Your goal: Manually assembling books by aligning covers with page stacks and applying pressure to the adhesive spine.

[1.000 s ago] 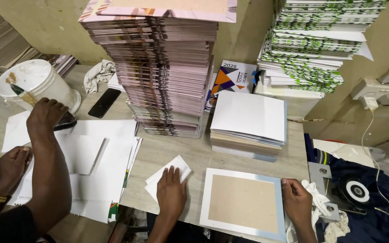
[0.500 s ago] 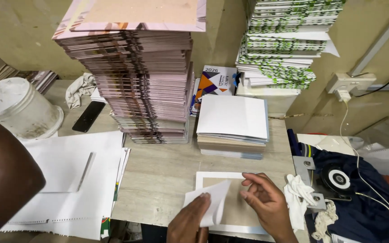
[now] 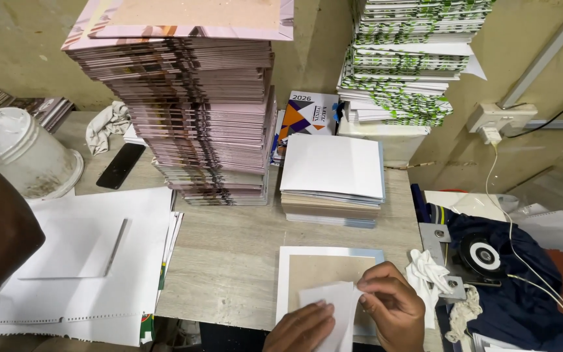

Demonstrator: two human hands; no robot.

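At the bottom edge, we see both hands cut off by the frame. Our left hand point(image 3: 302, 328) and right hand point(image 3: 392, 311) pinch a small white paper sheet point(image 3: 333, 306), half hiding the brown cardboard panel with white border point(image 3: 324, 270) below it.

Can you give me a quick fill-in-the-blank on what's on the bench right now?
1. Both hands, left hand and right hand, hold a small sheet of ____ paper.
2. Under it lies a brown board with a ____ border.
3. The phone lies beside a white ____.

Missing: white; white; bucket
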